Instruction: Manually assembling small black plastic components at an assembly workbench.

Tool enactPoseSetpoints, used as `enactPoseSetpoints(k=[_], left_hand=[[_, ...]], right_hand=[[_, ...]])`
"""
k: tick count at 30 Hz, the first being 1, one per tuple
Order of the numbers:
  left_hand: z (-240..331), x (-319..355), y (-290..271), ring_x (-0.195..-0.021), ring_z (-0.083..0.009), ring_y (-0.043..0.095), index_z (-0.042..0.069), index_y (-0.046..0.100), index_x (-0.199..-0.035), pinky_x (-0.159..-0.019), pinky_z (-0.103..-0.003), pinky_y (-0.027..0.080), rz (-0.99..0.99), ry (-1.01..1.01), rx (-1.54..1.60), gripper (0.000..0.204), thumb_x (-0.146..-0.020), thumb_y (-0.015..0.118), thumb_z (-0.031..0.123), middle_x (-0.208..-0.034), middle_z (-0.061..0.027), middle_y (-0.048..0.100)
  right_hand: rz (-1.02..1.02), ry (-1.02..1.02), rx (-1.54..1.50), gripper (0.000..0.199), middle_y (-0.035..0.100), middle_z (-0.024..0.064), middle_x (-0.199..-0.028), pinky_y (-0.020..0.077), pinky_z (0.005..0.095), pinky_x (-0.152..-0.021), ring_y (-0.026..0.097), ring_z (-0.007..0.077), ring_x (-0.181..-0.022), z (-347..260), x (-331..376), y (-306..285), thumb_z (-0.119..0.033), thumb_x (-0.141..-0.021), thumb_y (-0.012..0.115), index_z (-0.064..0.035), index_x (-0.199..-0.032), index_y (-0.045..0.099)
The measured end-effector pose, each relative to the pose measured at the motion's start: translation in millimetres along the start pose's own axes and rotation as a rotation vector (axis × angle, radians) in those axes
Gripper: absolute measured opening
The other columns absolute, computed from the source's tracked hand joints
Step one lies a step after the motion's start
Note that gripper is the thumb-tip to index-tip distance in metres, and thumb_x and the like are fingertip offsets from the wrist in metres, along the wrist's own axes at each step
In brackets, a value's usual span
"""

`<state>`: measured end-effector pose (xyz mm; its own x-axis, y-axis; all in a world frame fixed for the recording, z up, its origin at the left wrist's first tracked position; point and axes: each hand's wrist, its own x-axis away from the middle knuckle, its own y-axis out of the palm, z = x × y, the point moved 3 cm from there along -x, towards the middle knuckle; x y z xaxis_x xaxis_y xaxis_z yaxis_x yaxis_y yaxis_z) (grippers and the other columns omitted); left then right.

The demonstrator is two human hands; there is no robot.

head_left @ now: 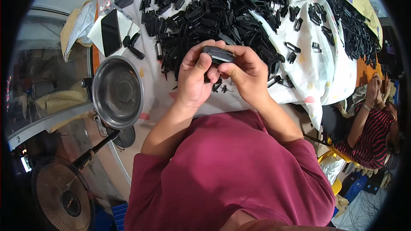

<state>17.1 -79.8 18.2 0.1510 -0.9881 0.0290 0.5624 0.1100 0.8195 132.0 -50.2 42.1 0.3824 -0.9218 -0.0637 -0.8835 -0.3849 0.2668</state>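
A small oblong black plastic casing (pixel 219 54) is held up between my two hands, over the near edge of the covered table. My left hand (pixel 193 77) grips its left end, with the thumb on the near side and the fingers curled behind. At the other end, my right hand (pixel 249 72) pinches it between thumb and fingers. Its underside is hidden by my fingers. Just beyond lies a large heap of similar black plastic parts (pixel 205 21). Below my hands a small dark pin-like piece (pixel 227 89) rests on the white patterned cloth (pixel 239 98).
To the left stand a round metal bowl (pixel 139 92) and a dark phone (pixel 111 32) on white paper. A fan (pixel 64 196) is at the lower left. Loose black parts (pixel 298 24) lie on the cloth at right, where a person in a striped top (pixel 376 137) sits.
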Motion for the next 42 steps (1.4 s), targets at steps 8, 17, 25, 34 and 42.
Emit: enactPoseSetpoints(k=[8,17,25,34,42], left_hand=[[6,8,2,-0.056,-0.0056,0.047,0.004,0.056,-0.107,-0.048,-0.018,0.039,-0.030,-0.047,-0.049,0.029,-0.085,0.062,0.021,-0.102,-0.0112,0.062],[21,-32,-7,-0.057,-0.0165,0.057,0.007,0.064,-0.079,-0.052,-0.029,0.045,0.229,-0.054,-1.447,0.021,-0.074,0.069,0.026,-0.072,-0.0045,0.058],[5,-57,17,-0.076,-0.0278,0.061,0.009,0.067,-0.078,-0.065,-0.039,0.049,0.125,0.057,-2.064,0.026,-0.072,0.066,0.034,-0.083,-0.0104,0.060],[-1,-66,33,-0.073,-0.0280,0.062,0.010,0.067,-0.077,-0.061,-0.038,0.049,0.095,0.072,-2.182,0.028,-0.070,0.068,0.037,-0.083,-0.0100,0.060],[-12,-66,33,-0.077,-0.0286,0.062,0.009,0.064,-0.080,-0.063,-0.039,0.050,-0.046,0.152,-2.188,0.024,-0.071,0.068,0.031,-0.089,-0.0099,0.059]], right_hand=[[-0.058,0.152,0.019,0.019,0.063,0.0087,-0.079,0.0482,0.0230,-0.054,0.058,0.0102,-0.062,-4,7,-9,-0.003,-0.080,0.064,0.0031,-0.097,0.059],[-0.098,-0.091,1.531,0.022,0.060,0.0129,-0.086,0.0472,0.0374,-0.068,0.060,0.0307,-0.079,-5,-66,-41,-0.021,-0.075,0.064,-0.0049,-0.089,0.066],[0.030,-0.118,1.416,0.017,0.061,0.0137,-0.080,0.0469,0.0378,-0.065,0.060,0.0309,-0.074,-13,-62,-42,-0.019,-0.076,0.060,-0.0029,-0.082,0.060],[0.240,-0.152,0.854,0.024,0.060,0.0056,-0.073,0.0451,0.0247,-0.060,0.054,0.0100,-0.064,-8,-56,-63,-0.008,-0.082,0.060,0.0004,-0.104,0.056],[0.283,-0.004,0.147,0.023,0.063,0.0094,-0.088,0.0438,0.0192,-0.058,0.056,0.0088,-0.071,-15,-45,-77,0.000,-0.076,0.066,-0.0030,-0.090,0.049]])
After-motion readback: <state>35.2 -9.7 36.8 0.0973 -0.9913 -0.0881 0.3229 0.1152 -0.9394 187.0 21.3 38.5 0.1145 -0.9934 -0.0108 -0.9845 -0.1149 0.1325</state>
